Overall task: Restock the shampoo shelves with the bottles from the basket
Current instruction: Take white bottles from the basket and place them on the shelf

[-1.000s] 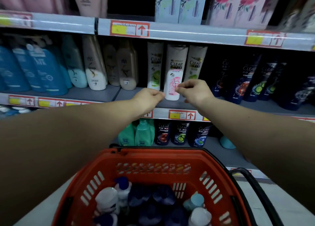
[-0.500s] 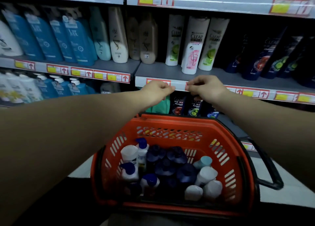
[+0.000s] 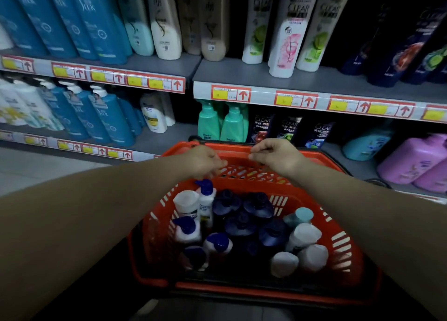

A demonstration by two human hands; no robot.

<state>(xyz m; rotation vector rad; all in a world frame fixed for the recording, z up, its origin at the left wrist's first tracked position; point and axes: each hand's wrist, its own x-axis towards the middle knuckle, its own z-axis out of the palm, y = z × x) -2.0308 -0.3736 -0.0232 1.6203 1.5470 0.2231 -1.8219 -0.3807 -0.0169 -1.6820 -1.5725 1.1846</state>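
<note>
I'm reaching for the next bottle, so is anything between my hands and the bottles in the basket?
Nothing visible. The left hand and right hand hang above the far rim of the open-topped basket, with the bottles standing caps-up below them, uncovered.

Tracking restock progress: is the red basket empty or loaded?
Loaded. The red basket holds many upright bottles, dark blue caps in the middle, white ones at the sides. Left hand and right hand hold none.
</note>
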